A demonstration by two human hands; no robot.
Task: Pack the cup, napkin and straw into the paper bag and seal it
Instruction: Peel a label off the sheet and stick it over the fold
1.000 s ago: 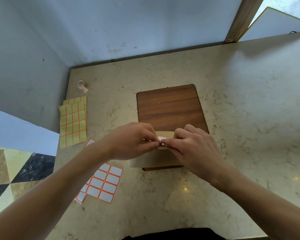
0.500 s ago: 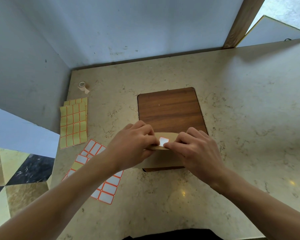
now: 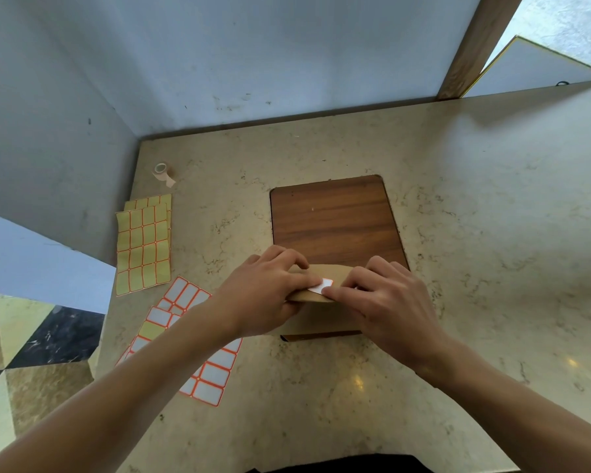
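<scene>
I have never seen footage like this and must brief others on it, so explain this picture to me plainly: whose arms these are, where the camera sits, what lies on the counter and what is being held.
There is no machine here. A person wears one wide-angle camera on the head, looking forward and down, so the two bare arms reach in from the bottom edge.

The left hand and right hand meet over a brown paper bag with its top folded over. Both pinch that fold, and between their fingertips sits a small white sticker with an orange border, laid on the flap to seal it. The bag's contents cannot be seen.

The bag stands on a wooden board, which lies on a beige stone counter. To the left lie yellow label sheets, white label sheets partly under the left arm, and a small tape roll.
</scene>
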